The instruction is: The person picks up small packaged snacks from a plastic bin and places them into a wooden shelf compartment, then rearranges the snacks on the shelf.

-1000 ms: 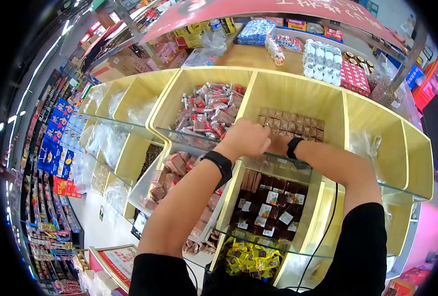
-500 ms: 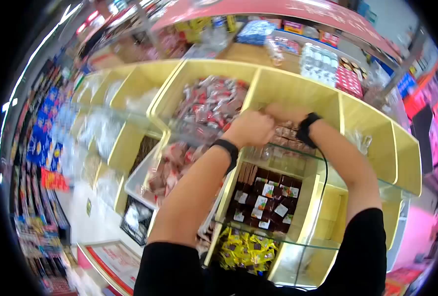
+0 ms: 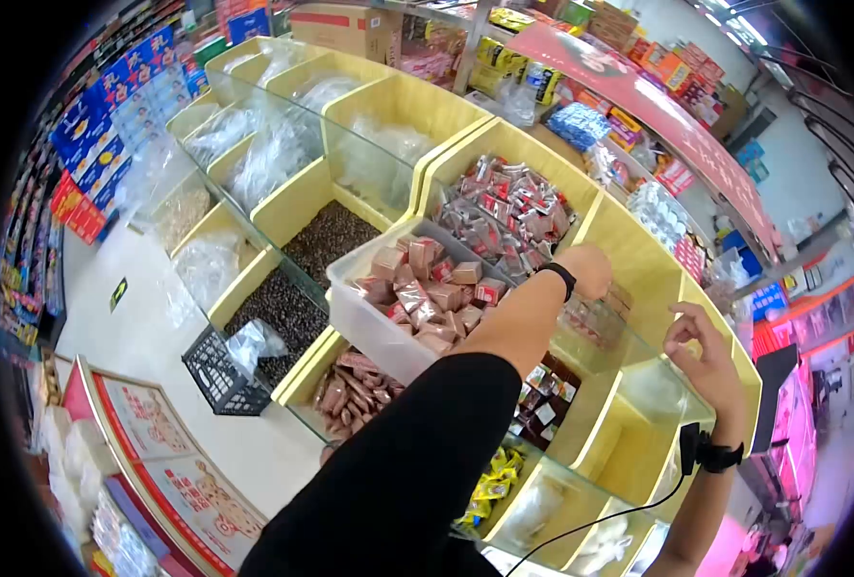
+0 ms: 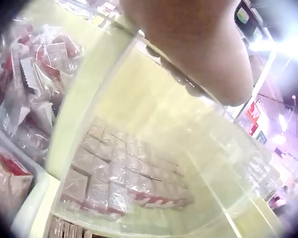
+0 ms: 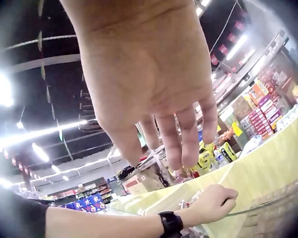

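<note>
Over the light wooden bin (image 3: 635, 245), my left hand (image 3: 585, 269) is held with its fingers curled in; nothing shows in it. From the right wrist view, that left hand (image 5: 213, 203) looks like a fist. Below it, in the left wrist view, rows of small clear-wrapped brown blocks (image 4: 124, 173) fill the bin's near part. My right hand (image 3: 704, 351) is raised at the bin's right side, holding nothing. Its fingers (image 5: 171, 144) are spread and lightly bent, palm facing the right wrist camera.
Left of the bin lie red-and-silver wrapped snacks (image 3: 513, 207). A translucent tub (image 3: 355, 313) of wrapped brown blocks stands in front of them. Glass panels (image 3: 350, 159) edge the bins. A black basket (image 3: 220, 375) hangs at the left; a cable (image 3: 600, 524) trails from my right wrist.
My two hands were close together over the blocks. Now the right hand has drawn back to the right and up, away from the left. The head view has turned and tilted.
</note>
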Action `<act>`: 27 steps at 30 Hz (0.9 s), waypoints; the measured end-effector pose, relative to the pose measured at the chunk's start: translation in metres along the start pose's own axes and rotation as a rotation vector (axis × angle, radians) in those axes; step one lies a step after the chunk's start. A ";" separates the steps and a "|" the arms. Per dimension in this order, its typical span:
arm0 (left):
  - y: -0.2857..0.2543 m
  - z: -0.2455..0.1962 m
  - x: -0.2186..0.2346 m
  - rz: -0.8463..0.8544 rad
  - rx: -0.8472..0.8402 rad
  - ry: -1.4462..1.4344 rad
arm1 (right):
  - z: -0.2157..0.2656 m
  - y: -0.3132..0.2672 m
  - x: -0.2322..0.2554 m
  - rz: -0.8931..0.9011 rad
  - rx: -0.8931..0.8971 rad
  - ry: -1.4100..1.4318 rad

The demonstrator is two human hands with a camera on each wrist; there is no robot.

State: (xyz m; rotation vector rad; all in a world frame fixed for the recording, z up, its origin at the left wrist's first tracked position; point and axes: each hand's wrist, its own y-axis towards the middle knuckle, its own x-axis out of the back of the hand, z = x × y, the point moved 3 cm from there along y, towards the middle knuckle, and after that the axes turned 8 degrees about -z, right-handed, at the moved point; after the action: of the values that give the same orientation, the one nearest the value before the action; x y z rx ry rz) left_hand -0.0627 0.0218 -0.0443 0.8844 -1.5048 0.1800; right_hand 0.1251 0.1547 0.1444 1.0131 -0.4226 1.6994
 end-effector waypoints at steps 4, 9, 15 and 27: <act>-0.008 -0.002 0.007 -0.047 -0.147 -0.145 | 0.037 -0.038 -0.027 -0.013 -0.097 -0.051; -0.061 0.018 0.126 -0.225 -0.064 -0.414 | 0.059 -0.041 -0.068 0.020 -0.199 -0.045; -0.154 0.108 0.158 0.353 -0.075 -0.132 | 0.055 0.038 -0.166 0.057 -0.212 0.091; -0.250 0.135 0.099 1.107 -0.079 0.031 | -0.003 0.154 -0.346 0.729 -0.125 -0.189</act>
State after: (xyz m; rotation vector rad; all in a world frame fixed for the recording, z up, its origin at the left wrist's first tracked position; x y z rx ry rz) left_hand -0.0040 -0.2715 -0.0753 -0.1013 -1.8116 0.9188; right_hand 0.0109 -0.1102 -0.1009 0.9928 -1.1112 2.1786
